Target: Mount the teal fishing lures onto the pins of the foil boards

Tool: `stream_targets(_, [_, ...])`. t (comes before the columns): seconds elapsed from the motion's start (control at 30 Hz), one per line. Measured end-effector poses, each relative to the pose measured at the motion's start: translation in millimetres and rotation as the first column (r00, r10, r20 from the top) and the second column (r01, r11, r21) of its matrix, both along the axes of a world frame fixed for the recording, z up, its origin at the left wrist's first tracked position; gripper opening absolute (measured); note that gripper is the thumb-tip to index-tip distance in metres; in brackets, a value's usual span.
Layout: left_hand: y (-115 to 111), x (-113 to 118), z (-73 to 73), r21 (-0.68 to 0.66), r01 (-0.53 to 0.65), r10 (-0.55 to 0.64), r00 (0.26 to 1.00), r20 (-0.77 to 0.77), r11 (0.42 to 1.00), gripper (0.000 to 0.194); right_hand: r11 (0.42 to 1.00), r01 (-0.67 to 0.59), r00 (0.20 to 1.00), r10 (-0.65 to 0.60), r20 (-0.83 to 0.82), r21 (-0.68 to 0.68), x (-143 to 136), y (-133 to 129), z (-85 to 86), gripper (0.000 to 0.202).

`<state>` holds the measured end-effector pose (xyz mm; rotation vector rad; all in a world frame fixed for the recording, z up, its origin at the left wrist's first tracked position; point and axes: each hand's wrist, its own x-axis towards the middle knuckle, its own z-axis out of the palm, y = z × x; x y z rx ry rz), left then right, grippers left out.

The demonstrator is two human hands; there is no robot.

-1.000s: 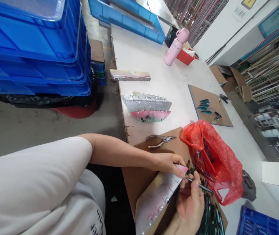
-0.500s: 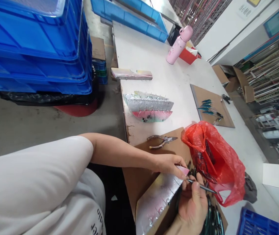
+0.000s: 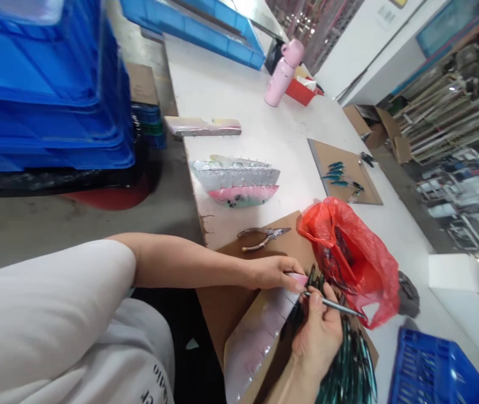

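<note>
Long white table [image 3: 239, 106] running from the lower centre to the top of the frame. Stack of blue plastic crates [image 3: 46, 84] at upper left, standing on the floor beside it. Flat brown cardboard sheet [image 3: 231, 303] at lower centre, over the near table edge. Crumpled red plastic bag [image 3: 361, 264] right of centre, dark slender pieces showing inside. Blue slotted basket [image 3: 433, 370] in the lower right corner. Silvery iridescent foil-faced strip [image 3: 256, 342] lying slantwise on the cardboard, at lower centre. Heap of dark green slender lure-like pieces [image 3: 351, 373] just right of that strip, at the bottom edge. Fan of similar silver and pink strips [image 3: 235, 182] with pins standing up, at centre, apparently already filled; one more such strip [image 3: 201, 126] above it. Second cardboard sheet [image 3: 342, 171] at centre right with a few teal pieces on it. Pink bottle [image 3: 281, 73] at the top. Small pliers [image 3: 262, 237] at centre, untouched.

Left hand [image 3: 273, 272] curled, fingertips pressed down on the upper end of the near strip. Right hand [image 3: 317, 331] pinching a thin dark metal-tipped piece [image 3: 334, 304], its point aimed at that same end. Judged from this: loading of the near strip only begun, most of its length bare, the big heap and the bag's contents remaining.
</note>
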<state>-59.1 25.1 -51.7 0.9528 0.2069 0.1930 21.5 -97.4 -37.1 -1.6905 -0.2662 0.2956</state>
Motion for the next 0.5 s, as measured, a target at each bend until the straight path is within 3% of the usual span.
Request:
stream_targets(0.2, [-1, 2, -1.0, 0.078, 0.008, -0.014, 0.997, 0.082, 0.997, 0.031, 0.999, -0.033, 0.999, 0.033, 0.012, 0.027, 0, 1, -2.8, 0.055])
stream_targets(0.5, [-2, 3, 1.3, 0.132, 0.021, -0.023, 1.000, 0.012, 0.991, 0.041, 0.981, -0.064, 0.995, 0.076, -0.060, 0.180, -5, -6, 9.7, 0.058])
